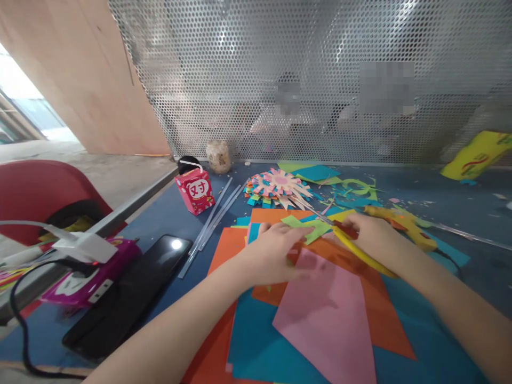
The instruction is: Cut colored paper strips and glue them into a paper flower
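Observation:
My left hand (274,250) is spread low over the stacked sheets, its thumb apart from the fingers. Its fingertips reach to a light green paper scrap (319,228); I cannot tell whether they press on it. Yellow-handled scissors (362,252) are in my right hand (370,234), whose fingers curl round the handle, with the blades pointing away to the upper left. Below both hands lie a pink sheet (326,314), orange paper (390,325) and blue paper (260,338). Just beyond the blades rests a fringed paper flower (278,184) in several colours.
On the left are a black phone (132,298), a purple box with a white charger (86,245), clear glue sticks (216,218) and a red drink carton (196,191). A yellow glue gun (412,226) lies right, with cut scraps (356,189) behind. Perforated metal (240,64) closes the back.

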Action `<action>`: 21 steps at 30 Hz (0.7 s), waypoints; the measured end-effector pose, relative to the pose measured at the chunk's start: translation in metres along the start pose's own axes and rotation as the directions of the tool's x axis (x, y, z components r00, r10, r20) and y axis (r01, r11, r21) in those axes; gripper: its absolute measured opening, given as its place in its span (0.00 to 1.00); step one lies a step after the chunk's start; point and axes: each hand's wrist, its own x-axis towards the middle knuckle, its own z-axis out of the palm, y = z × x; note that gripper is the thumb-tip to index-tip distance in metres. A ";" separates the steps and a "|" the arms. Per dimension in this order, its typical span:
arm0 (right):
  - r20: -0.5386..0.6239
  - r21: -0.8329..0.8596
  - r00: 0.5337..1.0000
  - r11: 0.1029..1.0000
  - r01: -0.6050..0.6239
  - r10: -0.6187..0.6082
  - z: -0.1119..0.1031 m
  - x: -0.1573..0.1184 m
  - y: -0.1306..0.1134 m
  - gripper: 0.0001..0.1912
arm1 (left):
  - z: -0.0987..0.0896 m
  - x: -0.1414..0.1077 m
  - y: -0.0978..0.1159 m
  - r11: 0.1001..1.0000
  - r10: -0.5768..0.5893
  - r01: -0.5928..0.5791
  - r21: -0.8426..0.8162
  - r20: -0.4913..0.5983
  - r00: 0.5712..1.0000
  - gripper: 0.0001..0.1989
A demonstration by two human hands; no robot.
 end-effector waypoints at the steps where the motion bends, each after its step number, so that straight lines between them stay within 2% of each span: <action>1: 0.009 -0.008 1.000 1.000 -0.011 0.011 0.000 0.000 -0.001 0.15 | 0.001 0.000 0.000 0.993 0.043 -0.046 0.111 0.026 0.999 0.40; 2: 0.013 -0.008 1.000 1.000 -0.017 0.017 0.000 0.000 -0.002 0.15 | 0.003 0.000 -0.001 0.979 0.069 -0.078 0.186 0.056 0.996 0.45; 4: 0.022 -0.002 0.999 1.000 -0.028 0.028 -0.001 0.000 -0.005 0.14 | 0.005 0.001 -0.001 0.964 0.080 -0.102 0.244 0.099 0.992 0.47; 6: 0.048 0.015 0.998 0.999 -0.031 0.030 -0.003 -0.001 -0.009 0.14 | 0.007 0.001 -0.001 0.959 0.064 -0.090 0.268 0.103 0.993 0.46; 10: 0.180 0.100 0.984 0.995 -0.013 -0.005 -0.007 -0.002 -0.012 0.16 | 0.008 0.001 0.001 0.959 0.040 -0.064 0.277 0.090 0.995 0.44; 13: 0.210 0.143 0.977 0.990 0.010 -0.040 -0.008 -0.002 -0.009 0.17 | 0.008 0.002 0.002 0.969 0.040 -0.058 0.239 0.081 0.996 0.42; 17: 0.286 0.298 0.941 0.950 0.093 -0.182 -0.006 -0.002 0.000 0.15 | 0.008 0.004 0.003 0.982 -0.020 0.011 0.191 0.047 0.999 0.39; 21: 0.358 0.559 0.872 0.825 0.087 -0.335 -0.007 -0.007 0.002 0.15 | 0.006 0.004 0.002 0.987 -0.146 0.146 0.066 -0.007 0.989 0.29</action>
